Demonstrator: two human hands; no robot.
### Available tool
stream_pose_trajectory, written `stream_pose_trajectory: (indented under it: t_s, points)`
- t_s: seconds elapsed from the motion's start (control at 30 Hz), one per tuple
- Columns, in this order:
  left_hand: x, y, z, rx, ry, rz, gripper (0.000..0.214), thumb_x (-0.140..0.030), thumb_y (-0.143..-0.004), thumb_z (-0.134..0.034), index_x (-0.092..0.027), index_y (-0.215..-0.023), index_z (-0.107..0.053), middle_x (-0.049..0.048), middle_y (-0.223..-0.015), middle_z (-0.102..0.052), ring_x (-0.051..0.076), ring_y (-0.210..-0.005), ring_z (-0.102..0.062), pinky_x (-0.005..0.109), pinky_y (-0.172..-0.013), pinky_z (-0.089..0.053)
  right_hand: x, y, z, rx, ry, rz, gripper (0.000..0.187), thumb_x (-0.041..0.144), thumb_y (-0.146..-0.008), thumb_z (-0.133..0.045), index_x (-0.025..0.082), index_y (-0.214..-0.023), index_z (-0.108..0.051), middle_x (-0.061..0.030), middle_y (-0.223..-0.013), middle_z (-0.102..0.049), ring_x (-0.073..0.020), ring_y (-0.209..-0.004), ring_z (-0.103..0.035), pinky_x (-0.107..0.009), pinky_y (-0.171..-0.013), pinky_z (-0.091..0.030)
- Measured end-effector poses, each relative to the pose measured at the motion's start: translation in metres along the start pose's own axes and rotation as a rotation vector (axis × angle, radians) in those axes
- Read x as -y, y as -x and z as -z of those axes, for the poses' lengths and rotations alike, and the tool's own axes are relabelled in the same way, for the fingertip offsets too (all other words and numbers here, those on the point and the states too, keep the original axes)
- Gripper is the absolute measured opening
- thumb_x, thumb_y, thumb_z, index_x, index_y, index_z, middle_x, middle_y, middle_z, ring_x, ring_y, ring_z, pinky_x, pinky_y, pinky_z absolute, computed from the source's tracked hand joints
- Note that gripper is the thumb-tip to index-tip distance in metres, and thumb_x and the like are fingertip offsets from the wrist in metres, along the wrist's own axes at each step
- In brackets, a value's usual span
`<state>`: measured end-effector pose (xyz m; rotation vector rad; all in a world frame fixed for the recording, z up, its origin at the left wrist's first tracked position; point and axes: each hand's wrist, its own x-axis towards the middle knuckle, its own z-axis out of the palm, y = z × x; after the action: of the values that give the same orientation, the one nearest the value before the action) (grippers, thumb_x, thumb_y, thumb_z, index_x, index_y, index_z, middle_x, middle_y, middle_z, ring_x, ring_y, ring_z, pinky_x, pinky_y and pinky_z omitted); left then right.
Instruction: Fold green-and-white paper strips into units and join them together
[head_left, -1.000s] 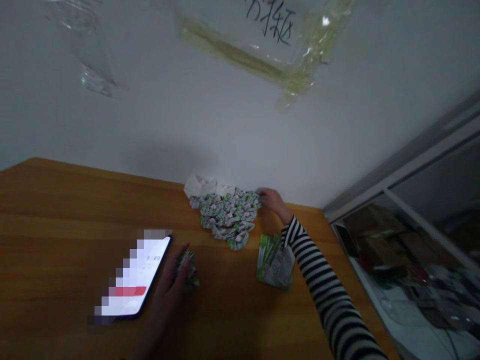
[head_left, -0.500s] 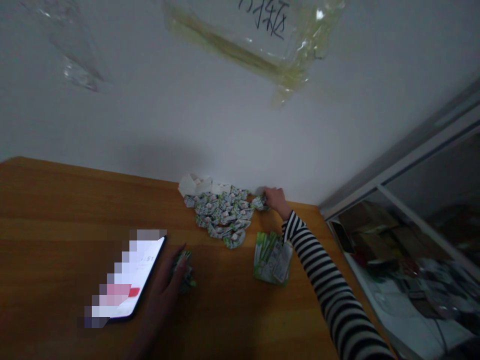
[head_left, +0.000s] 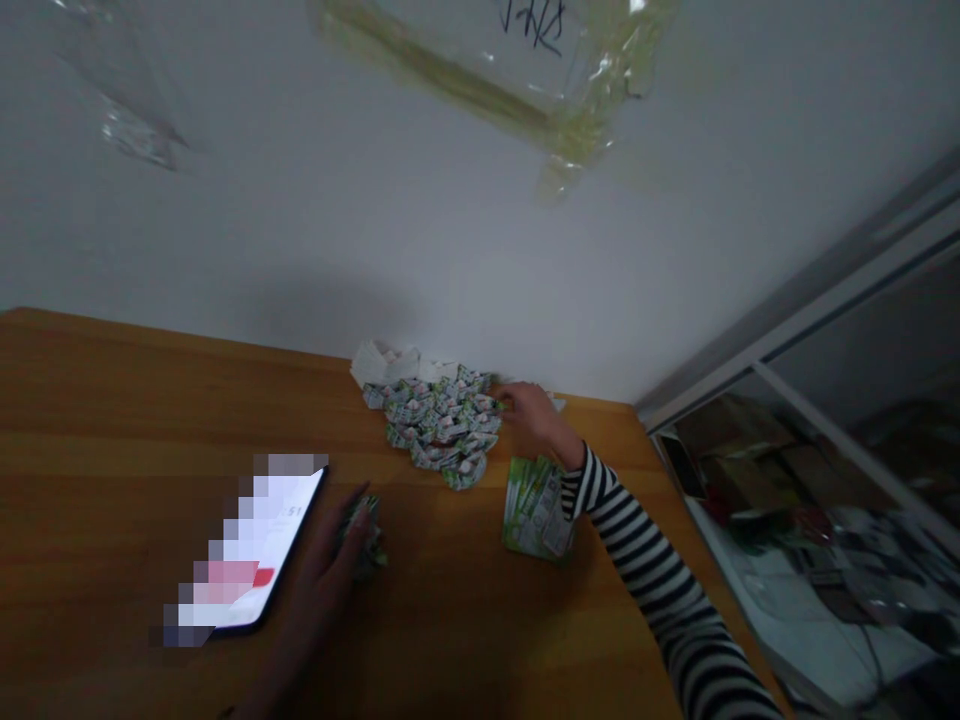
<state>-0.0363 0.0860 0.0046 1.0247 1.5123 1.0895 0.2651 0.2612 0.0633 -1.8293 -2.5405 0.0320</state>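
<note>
Green wrappers (head_left: 442,425): heaped on the table (head_left: 112,420), at right hand's 9 o'clock.
Right hand (head_left: 534,418): fingers together against the heap's edge; whether clamped, cannot tell.
Left hand (head_left: 319,570): curled, clamped on a crumpled wad (head_left: 367,535).

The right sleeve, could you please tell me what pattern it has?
Right sleeve: black-and-white stripes, shown best in the head view.

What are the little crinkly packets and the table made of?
The small packets look like thin printed plastic film or foil: they crumple easily and have a slight shine, though the picture can't settle which. The table looks like varnished wood, or possibly laminate, with orange-brown grain and a soft sheen.
</note>
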Motion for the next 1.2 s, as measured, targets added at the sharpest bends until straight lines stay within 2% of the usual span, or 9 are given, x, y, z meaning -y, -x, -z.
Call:
stream_pose_trajectory:
  t_s: [0.13, 0.3, 0.57, 0.73, 0.9, 1.03, 1.2]
  points:
    - [0.001, -0.001, 0.001, 0.020, -0.016, 0.016, 0.059, -0.056, -0.085, -0.050, -0.025, -0.135, -0.048, 0.0060, -0.147, -0.044, 0.026, -0.139, -0.035, 0.044, -0.116, -0.025, 0.021, -0.012, -0.009, 0.008, -0.033, 0.030, 0.021, 0.021, -0.082, -0.064, 0.020, -0.103, -0.063, -0.0046, -0.105, -0.069, -0.0185, -0.099, -0.060, -0.028, -0.085, -0.038]
    - [0.001, -0.001, 0.001, 0.019, -0.040, 0.014, 0.059, -0.056, -0.086, -0.048, -0.025, -0.136, -0.047, 0.0053, -0.147, -0.044, 0.026, -0.138, -0.036, 0.043, -0.116, -0.025, 0.026, -0.018, -0.002, 0.012, -0.001, 0.014, 0.018, 0.025, -0.081, -0.065, 0.019, -0.097, -0.064, -0.0109, -0.102, -0.068, -0.0270, -0.107, -0.055, -0.037, -0.090, -0.033]
    - [0.000, -0.002, 0.002, 0.011, -0.073, -0.022, 0.052, -0.050, -0.087, -0.049, -0.026, -0.132, -0.051, 0.0036, -0.144, -0.049, 0.025, -0.137, -0.038, 0.041, -0.116, -0.028, 0.021, -0.012, 0.007, 0.056, -0.027, 0.071, 0.036, 0.028, -0.080, -0.067, 0.022, -0.113, -0.055, -0.0036, -0.108, -0.069, -0.0202, -0.098, -0.062, -0.029, -0.080, -0.039]
    - [0.000, -0.001, 0.000, 0.034, -0.063, 0.044, 0.056, -0.053, -0.085, -0.049, -0.025, -0.133, -0.050, 0.0056, -0.142, -0.050, 0.026, -0.133, -0.044, 0.041, -0.112, -0.035, 0.025, -0.011, 0.003, 0.054, 0.015, 0.071, 0.044, 0.024, -0.079, -0.068, 0.021, -0.120, -0.054, -0.0082, -0.111, -0.069, -0.0263, -0.106, -0.060, -0.035, -0.087, -0.037]
    - [0.000, 0.000, 0.000, 0.011, -0.040, 0.048, 0.055, -0.054, -0.083, -0.052, -0.026, -0.131, -0.053, 0.0049, -0.138, -0.055, 0.027, -0.129, -0.049, 0.041, -0.106, -0.042, 0.026, -0.005, 0.003, 0.063, 0.037, 0.064, 0.043, 0.025, -0.077, -0.069, 0.021, -0.119, -0.057, -0.0111, -0.109, -0.070, -0.0300, -0.106, -0.061, -0.040, -0.090, -0.035]
    - [0.002, -0.002, 0.001, 0.014, -0.057, 0.016, 0.055, -0.053, -0.083, -0.052, -0.026, -0.131, -0.054, 0.0050, -0.139, -0.054, 0.027, -0.131, -0.046, 0.041, -0.109, -0.038, 0.021, -0.002, 0.001, 0.058, 0.005, 0.052, 0.041, 0.029, -0.081, -0.067, 0.022, -0.120, -0.057, -0.0074, -0.107, -0.071, -0.0262, -0.106, -0.062, -0.036, -0.088, -0.038]
    - [0.004, -0.004, 0.001, 0.063, -0.032, 0.041, 0.061, -0.055, -0.083, -0.051, -0.024, -0.136, -0.049, 0.0074, -0.142, -0.050, 0.029, -0.130, -0.047, 0.043, -0.107, -0.040, 0.015, -0.006, -0.002, 0.062, -0.050, 0.067, 0.033, 0.030, -0.083, -0.068, 0.022, -0.114, -0.060, -0.0021, -0.101, -0.073, -0.0173, -0.093, -0.066, -0.024, -0.076, -0.042]
